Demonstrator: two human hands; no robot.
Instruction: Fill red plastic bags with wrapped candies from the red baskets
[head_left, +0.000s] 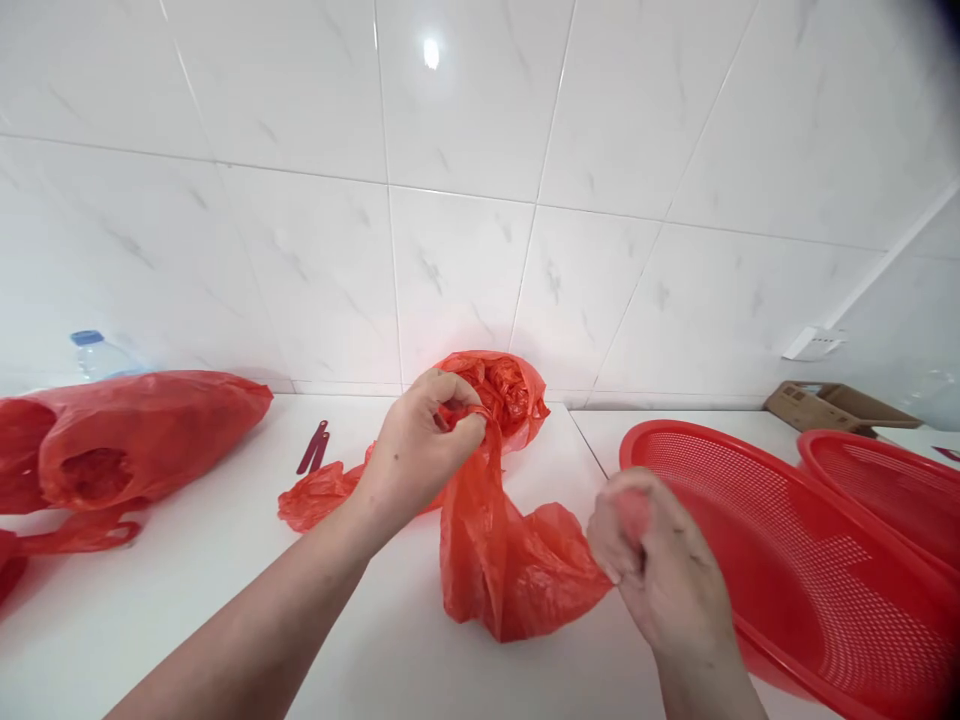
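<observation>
A thin red plastic bag [517,570] hangs stretched between my two hands just over the white tabletop. My left hand [431,430] pinches a gathered part of it at the upper end. Lower and to the right, my right hand [652,560] is closed on the bag's other end and looks smeared by motion. Behind my left hand sits a bundle of crumpled red bags [510,395] against the wall. Another crumpled red bag [319,495] lies partly under my left forearm.
Two red perforated baskets, a near one [750,540] and a farther one [885,490], stand at right. A cardboard box [832,405] is behind them. To the left are a full red bag [165,420], a dark red folding tool [313,448] and a clear bottle [97,355].
</observation>
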